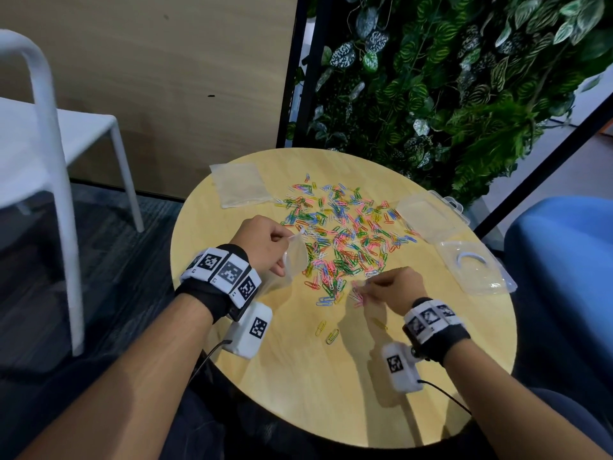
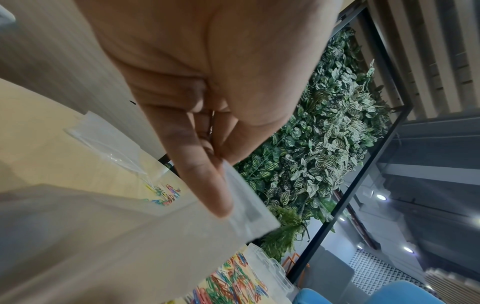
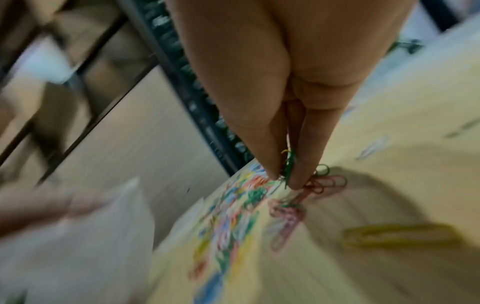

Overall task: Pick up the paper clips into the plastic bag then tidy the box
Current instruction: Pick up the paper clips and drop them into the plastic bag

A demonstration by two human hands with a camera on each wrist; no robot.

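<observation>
We see the paper clips (image 1: 345,237) strewn across the round desk (image 1: 298,376). Our right hand (image 1: 394,290) pinches a small bunch of them; our left hand (image 1: 262,244) grips the plastic bag (image 1: 297,257) beside the pile. The open box (image 1: 434,217) lies at the right.

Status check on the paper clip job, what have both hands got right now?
Left hand pinches plastic bag by its rim. Right hand pinches a clump of paper clips. Main pile on table; nothing blocking.
</observation>
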